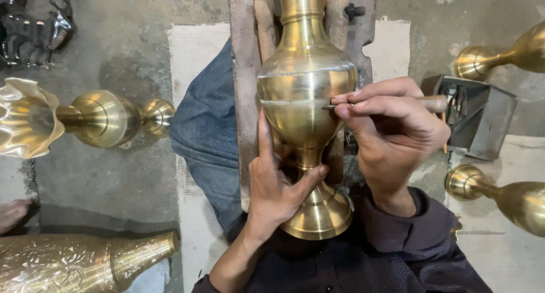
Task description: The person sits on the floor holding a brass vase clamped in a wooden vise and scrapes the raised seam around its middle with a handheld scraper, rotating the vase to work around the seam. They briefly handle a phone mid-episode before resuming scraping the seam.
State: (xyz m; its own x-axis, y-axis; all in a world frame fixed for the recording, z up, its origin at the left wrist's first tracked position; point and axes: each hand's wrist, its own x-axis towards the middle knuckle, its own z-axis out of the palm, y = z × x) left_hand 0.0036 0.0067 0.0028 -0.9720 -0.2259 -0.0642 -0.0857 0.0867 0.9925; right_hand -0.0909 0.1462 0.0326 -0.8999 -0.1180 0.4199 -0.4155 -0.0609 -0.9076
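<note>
A tall brass vase (304,94) lies along a worn wooden board (245,100) in front of me, its foot toward me. My left hand (276,185) wraps the narrow stem just above the foot, with the forefinger stretched up the belly. My right hand (392,131) pinches a thin metal tool with a wooden handle (434,103); its tip touches the belly of the vase at a faint seam line.
More brass vases lie on the concrete floor: one with a fluted mouth (62,120) at left, an engraved one (85,262) at lower left, two others (505,54) (505,196) at right. A grey metal box of tools (482,122) sits at right. My denim-clad leg (207,128) is beside the board.
</note>
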